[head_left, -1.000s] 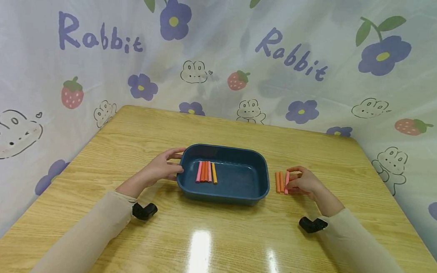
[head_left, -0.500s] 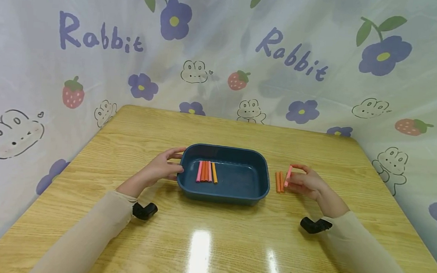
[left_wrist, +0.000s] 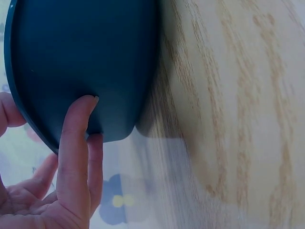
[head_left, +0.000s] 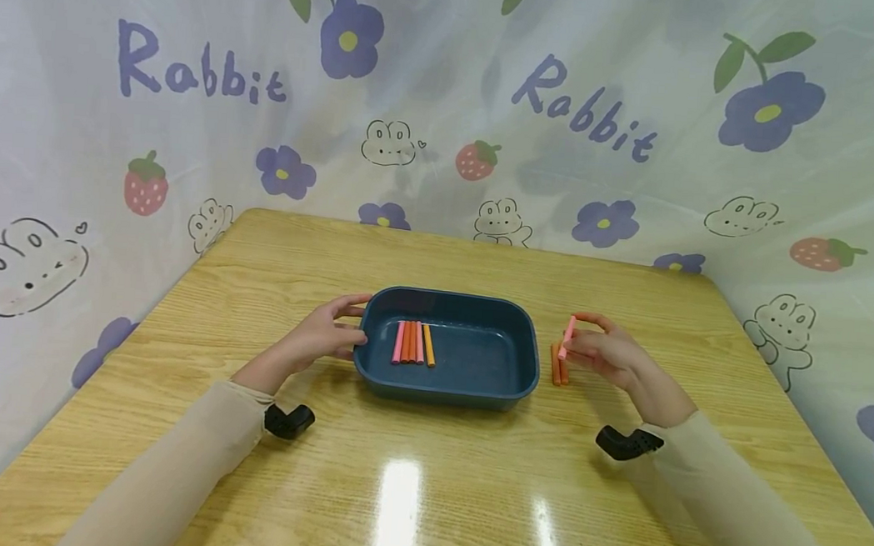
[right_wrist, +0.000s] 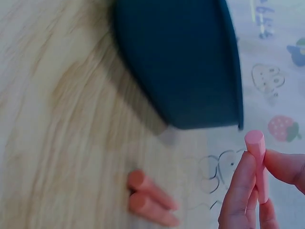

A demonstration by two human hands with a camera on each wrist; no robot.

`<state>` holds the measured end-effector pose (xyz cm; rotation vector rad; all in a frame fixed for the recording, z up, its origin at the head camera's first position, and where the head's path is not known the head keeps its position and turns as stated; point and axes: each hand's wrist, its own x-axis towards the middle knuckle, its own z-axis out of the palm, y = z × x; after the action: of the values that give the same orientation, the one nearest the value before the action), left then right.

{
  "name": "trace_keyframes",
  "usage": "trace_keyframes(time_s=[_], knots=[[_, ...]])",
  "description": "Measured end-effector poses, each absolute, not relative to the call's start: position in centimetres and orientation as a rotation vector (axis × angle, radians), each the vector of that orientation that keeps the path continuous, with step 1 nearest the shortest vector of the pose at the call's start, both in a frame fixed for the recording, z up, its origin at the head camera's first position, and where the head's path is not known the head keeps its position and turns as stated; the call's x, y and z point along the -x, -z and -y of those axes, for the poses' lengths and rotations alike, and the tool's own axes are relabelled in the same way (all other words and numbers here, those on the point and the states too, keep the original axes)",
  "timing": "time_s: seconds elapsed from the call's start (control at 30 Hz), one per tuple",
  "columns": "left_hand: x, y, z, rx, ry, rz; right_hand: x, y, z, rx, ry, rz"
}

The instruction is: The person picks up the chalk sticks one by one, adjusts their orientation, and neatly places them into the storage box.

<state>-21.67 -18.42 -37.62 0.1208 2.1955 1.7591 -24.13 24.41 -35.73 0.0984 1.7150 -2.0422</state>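
My right hand (head_left: 612, 356) pinches a pink chalk stick (right_wrist: 256, 162) between thumb and fingers, raised over the table just right of the blue-green rectangular container (head_left: 445, 393). Below it, two orange chalk sticks (right_wrist: 151, 200) lie side by side on the wood, partly overlapped by the hand and the pink chalk in the head view. My left hand (head_left: 328, 331) rests against the container's left end, thumb and fingers spread over the outer wall near the rim. Inside the container, a row of pink and orange chalk sticks (head_left: 409, 342) and one yellow chalk stick (head_left: 428, 346) lies toward the left.
The container stands mid-table on a glossy wooden table (head_left: 281, 481). Behind and on both sides hangs a pale curtain (head_left: 434, 72) printed with rabbits, flowers and strawberries. A black wrist-worn piece (head_left: 290, 422) sits at the left cuff, and a matching black piece (head_left: 628, 443) at the right.
My right hand has lifted the pink chalk off the table beside the orange ones and carried it up and slightly left, tilting it. The left hand and the container have stayed put.
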Motion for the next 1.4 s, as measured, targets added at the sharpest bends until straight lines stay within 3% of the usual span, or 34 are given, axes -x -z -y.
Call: trace_keyframes(time_s=[0.9,1.4], knots=[[21.4,37.5,18.4,-0.115,-1.772,-2.182,25.9,31.1,-18.2,-0.037,1.962,-1.661],[21.5,37.3,18.4,-0.127,-1.782,-2.169,27.3,30.5,-14.0,-0.080,1.897,-1.661]])
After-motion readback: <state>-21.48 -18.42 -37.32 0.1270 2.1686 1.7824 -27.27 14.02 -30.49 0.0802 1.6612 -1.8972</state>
